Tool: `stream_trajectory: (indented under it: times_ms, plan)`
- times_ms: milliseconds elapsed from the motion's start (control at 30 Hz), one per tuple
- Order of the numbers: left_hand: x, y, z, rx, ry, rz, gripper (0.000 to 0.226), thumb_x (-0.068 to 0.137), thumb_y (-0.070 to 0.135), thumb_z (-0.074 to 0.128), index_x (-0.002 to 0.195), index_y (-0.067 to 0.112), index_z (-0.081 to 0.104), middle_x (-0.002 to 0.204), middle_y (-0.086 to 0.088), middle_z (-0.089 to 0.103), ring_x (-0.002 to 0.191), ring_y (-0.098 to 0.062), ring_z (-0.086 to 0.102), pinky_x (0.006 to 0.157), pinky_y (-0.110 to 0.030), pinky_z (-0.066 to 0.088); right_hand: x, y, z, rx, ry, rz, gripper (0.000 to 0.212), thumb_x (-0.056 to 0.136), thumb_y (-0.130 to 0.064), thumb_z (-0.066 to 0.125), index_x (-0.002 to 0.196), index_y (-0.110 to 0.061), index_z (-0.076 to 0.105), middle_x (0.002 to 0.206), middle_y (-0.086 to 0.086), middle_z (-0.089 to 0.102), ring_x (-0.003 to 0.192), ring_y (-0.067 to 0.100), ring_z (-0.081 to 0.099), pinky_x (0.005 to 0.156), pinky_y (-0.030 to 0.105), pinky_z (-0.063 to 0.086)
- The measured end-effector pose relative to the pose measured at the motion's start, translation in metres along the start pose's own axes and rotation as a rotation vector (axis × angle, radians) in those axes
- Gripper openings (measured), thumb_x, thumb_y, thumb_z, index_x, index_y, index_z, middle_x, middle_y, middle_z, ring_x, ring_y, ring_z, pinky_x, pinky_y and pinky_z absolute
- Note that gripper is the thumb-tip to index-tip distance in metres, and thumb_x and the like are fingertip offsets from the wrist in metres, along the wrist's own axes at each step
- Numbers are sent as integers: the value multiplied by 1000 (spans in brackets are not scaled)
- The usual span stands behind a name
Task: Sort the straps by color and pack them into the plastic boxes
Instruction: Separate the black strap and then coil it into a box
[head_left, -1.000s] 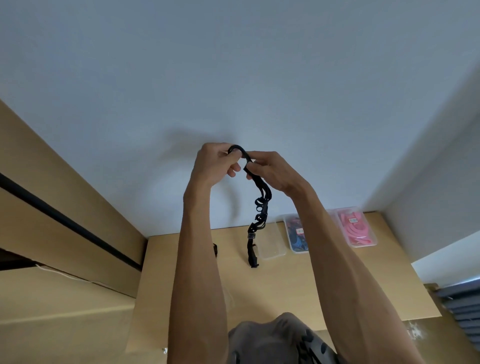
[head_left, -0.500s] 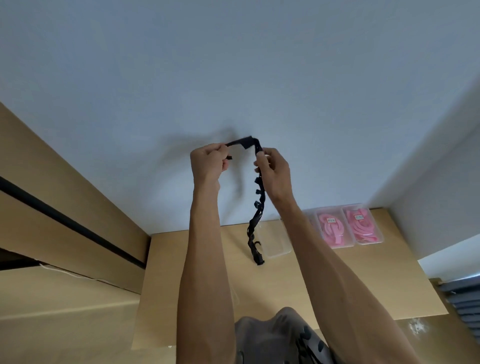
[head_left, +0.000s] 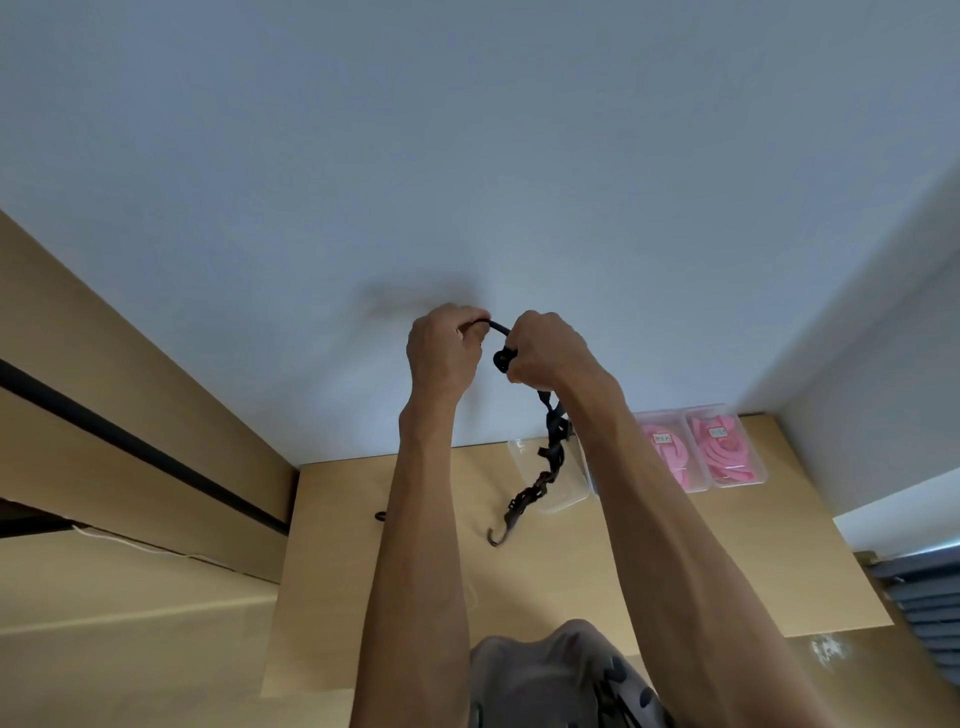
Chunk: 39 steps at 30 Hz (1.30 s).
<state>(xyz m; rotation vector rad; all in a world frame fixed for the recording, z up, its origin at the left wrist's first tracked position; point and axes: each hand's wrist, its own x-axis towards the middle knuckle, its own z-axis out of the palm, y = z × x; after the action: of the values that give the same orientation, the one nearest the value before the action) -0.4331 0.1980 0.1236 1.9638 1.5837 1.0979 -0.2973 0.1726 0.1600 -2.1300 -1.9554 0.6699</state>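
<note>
A black strap (head_left: 551, 451) hangs above the wooden table (head_left: 571, 571), its twisted tail dangling down over a clear plastic box (head_left: 524, 457) that looks empty. My left hand (head_left: 444, 353) pinches the strap's top end. My right hand (head_left: 550, 353) is closed on the strap close beside it, with a small loop showing between the two fists. Two clear boxes hold pink straps: one (head_left: 670, 452) just right of my right forearm and one (head_left: 724, 447) further right. My right forearm hides what lies between the empty box and the pink ones.
A white wall runs along the table's far edge. A wooden panel with a dark groove (head_left: 130, 447) stands to the left. A small dark object (head_left: 381, 516) lies on the table beside my left forearm. A grey slatted thing (head_left: 919, 597) sits off the table's right edge.
My hands have come closer together at the strap's top, and the strap's loop between them has shrunk. The hanging tail has swung slightly left and curled at its end.
</note>
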Motion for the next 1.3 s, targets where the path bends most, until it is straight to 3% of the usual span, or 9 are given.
stream_trajectory:
  times_ms: [333,433,567,700,833,967,1067,1200,1300]
  plan:
    - [8,16,-14,-342,-97,-68,9,86,14,69,89,14,78,82,5,71,75,-16,71,81,-38,61,3,1,-16,140,121,6,16,88,-8,57,74,-11,51,69,1,48,64,22,49,48,26,30]
    - [6,14,-12,-507,-69,-198,10,87,15,71,85,8,77,77,-4,73,78,-23,72,85,-44,61,0,-1,-15,448,159,-24,26,91,-9,54,66,-8,57,68,5,58,64,22,63,55,27,44]
    - [4,9,-14,-616,-70,-290,11,80,-1,77,89,6,74,81,-4,73,76,-12,68,77,-25,53,-6,2,-7,938,141,14,28,93,-32,59,89,-6,70,80,9,76,69,21,74,73,35,60]
    - [0,13,-13,-480,10,-203,34,78,-4,78,105,15,68,81,-2,69,72,-8,64,74,-21,56,-6,2,0,1061,166,56,32,88,-38,62,97,-7,65,81,12,76,72,27,75,78,43,63]
    - [-4,19,-12,-364,63,-84,22,78,-8,72,92,9,68,80,0,65,72,-9,61,74,-31,57,-7,1,3,1021,211,-14,17,89,-21,62,95,-7,67,85,11,76,82,27,74,80,43,60]
    - [-2,18,-20,-393,20,-214,16,79,25,74,93,23,66,82,8,68,74,-9,63,68,-20,50,-12,2,2,1091,260,-117,12,92,-6,59,99,0,66,91,13,75,82,18,72,67,17,51]
    - [5,18,-24,-563,-165,-433,38,81,51,65,85,14,70,69,-1,69,55,-15,57,56,-26,46,-14,3,2,1072,276,-164,12,93,-1,57,102,4,63,90,15,73,75,10,70,61,11,46]
    - [7,22,-24,-760,-68,-495,23,85,25,65,71,7,70,65,-8,64,57,-20,50,54,-26,44,-14,4,4,1024,227,-155,17,89,0,59,106,-1,64,88,3,68,72,5,64,67,17,49]
    - [2,22,-22,-740,-58,-387,18,81,-2,67,78,14,76,69,-6,69,61,-18,62,62,-23,52,-14,5,4,999,179,-158,18,87,-9,59,102,0,64,86,9,61,81,13,57,87,36,52]
